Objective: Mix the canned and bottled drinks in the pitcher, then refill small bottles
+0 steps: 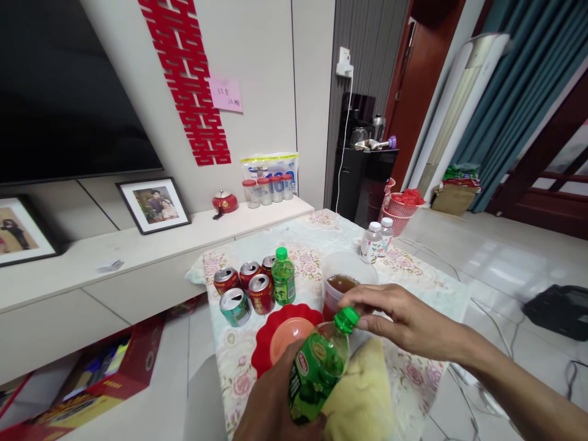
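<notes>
A green drink bottle (316, 367) is held tilted above the floral-clothed table (427, 275), gripped round its body by the left hand (275, 404); its green cap (346, 318) is pinched by the right hand (399, 318). Just beyond stand a cup of brown liquid (337, 285) and a red plate (275, 324).

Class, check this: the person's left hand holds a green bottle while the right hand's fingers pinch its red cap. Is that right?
Not quite. The head view shows the cap is green, not red. The left hand does hold the green bottle, and the right hand pinches the cap.
</notes>
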The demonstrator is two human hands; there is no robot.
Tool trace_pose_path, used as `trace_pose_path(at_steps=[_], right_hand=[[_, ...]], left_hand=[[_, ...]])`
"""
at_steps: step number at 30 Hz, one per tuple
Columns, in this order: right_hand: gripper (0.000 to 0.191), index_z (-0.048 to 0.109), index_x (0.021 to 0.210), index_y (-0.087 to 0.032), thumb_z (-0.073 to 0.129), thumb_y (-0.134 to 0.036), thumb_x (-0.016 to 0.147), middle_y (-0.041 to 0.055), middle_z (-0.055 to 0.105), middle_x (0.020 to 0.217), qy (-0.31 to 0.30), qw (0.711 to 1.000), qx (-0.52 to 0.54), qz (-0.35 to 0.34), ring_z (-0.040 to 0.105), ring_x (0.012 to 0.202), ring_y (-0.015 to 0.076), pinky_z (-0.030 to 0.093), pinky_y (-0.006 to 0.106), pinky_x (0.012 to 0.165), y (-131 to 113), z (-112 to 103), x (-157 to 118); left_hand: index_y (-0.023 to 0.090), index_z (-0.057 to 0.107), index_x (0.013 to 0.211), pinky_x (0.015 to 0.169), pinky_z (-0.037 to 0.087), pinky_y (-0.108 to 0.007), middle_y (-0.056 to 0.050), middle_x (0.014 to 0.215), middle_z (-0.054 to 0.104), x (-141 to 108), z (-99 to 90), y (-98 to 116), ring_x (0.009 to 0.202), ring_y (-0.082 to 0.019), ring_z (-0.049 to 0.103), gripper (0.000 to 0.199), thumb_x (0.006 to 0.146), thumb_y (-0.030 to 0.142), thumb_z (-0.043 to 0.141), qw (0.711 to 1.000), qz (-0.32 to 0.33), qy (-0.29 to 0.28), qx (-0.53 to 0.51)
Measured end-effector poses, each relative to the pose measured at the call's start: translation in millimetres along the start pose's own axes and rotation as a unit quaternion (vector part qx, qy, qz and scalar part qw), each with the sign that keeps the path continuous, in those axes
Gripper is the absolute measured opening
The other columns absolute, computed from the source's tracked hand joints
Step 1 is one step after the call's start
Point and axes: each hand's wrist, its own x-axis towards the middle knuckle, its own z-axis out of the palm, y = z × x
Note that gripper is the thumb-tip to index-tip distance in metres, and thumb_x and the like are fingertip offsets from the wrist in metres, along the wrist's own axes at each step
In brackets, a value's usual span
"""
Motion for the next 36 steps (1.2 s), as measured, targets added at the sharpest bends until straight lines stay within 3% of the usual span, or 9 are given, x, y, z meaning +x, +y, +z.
trace_pose_path(at_steps=[6,11,17,20,25,27,31,33,36], right_hand=[[0.028,0.063,0.132,-0.025,0.048,-0.024,0.108,0.0076,0.068,0.113,0.026,0.998,-0.025,-0.048,0.063,0.106,0.0194,0.050,0.035,0.092,-2,4,1],[0.037,0.062,0.139,-0.031,0.049,-0.016,0.107,0.0059,0.063,0.115,0.026,0.997,-0.012,-0.068,0.061,0.109,0.0164,0.050,0.031,0.093,-1,6,1],[0.036,0.060,0.141,-0.030,0.046,-0.022,0.109,0.0062,0.063,0.111,0.025,0.998,-0.023,-0.060,0.060,0.103,0.0173,0.050,0.032,0.089,4,12,1],[0.033,0.065,0.129,-0.023,0.041,-0.035,0.111,0.0078,0.065,0.105,0.026,0.997,-0.062,-0.032,0.061,0.096,0.0194,0.049,0.034,0.083,6,14,1],[0.050,0.064,0.085,-0.019,0.036,-0.052,0.110,0.0021,0.060,0.077,0.027,0.989,-0.136,0.047,0.056,0.069,0.0169,0.041,0.031,0.065,-1,11,6],[0.045,0.064,0.086,-0.020,0.038,-0.049,0.110,0.0024,0.062,0.081,0.006,0.990,-0.130,0.054,0.058,0.074,0.0174,0.044,0.032,0.069,-6,7,7],[0.024,0.064,0.116,-0.023,0.044,-0.033,0.109,0.0059,0.068,0.106,-0.027,0.995,-0.098,0.025,0.062,0.099,0.0202,0.048,0.033,0.084,-11,1,9],[0.024,0.066,0.107,-0.022,0.046,-0.034,0.109,0.0042,0.067,0.096,-0.037,0.993,-0.106,0.036,0.062,0.089,0.0188,0.046,0.031,0.078,-9,0,10],[0.042,0.063,0.081,-0.020,0.047,-0.048,0.107,-0.0005,0.058,0.073,-0.035,0.988,-0.133,0.077,0.053,0.065,0.0152,0.040,0.030,0.064,-7,0,12]], left_hand=[[0.034,0.054,0.143,0.094,0.062,-0.035,-0.003,0.137,0.072,0,-6.0,8,0.119,-0.029,0.073,0.080,0.066,0.021,0.071,0.999,-0.043,0.007,0.031],[0.037,0.058,0.138,0.095,0.061,-0.035,0.000,0.132,0.074,2,-11.1,17,0.116,-0.028,0.074,0.068,0.072,0.031,0.072,0.998,-0.058,0.004,0.022],[0.039,0.056,0.140,0.095,0.060,-0.035,0.001,0.132,0.074,2,-11.3,17,0.114,-0.027,0.074,0.075,0.069,0.022,0.071,0.997,-0.052,-0.013,0.050],[0.039,0.058,0.138,0.094,0.061,-0.035,0.001,0.131,0.075,2,-9.6,16,0.115,-0.028,0.074,0.071,0.070,0.026,0.072,0.996,-0.043,0.003,0.074],[0.038,0.060,0.134,0.093,0.061,-0.038,0.001,0.127,0.077,1,-5.7,14,0.111,-0.029,0.075,0.066,0.070,0.030,0.073,0.995,-0.029,0.038,0.090],[0.036,0.060,0.135,0.089,0.062,-0.036,0.000,0.124,0.078,1,-4.5,13,0.108,-0.028,0.076,0.066,0.070,0.027,0.071,0.997,-0.028,0.033,0.070],[0.034,0.058,0.138,0.091,0.062,-0.039,-0.003,0.129,0.076,1,-3.0,10,0.111,-0.030,0.075,0.070,0.070,0.027,0.071,0.998,-0.046,0.030,0.043],[0.034,0.060,0.136,0.092,0.062,-0.040,-0.004,0.126,0.077,1,-2.5,10,0.110,-0.031,0.076,0.069,0.069,0.027,0.071,0.997,-0.047,0.031,0.043],[0.035,0.062,0.133,0.093,0.062,-0.039,-0.002,0.123,0.078,1,-2.0,11,0.108,-0.030,0.076,0.068,0.067,0.024,0.071,0.998,-0.038,0.035,0.035]])
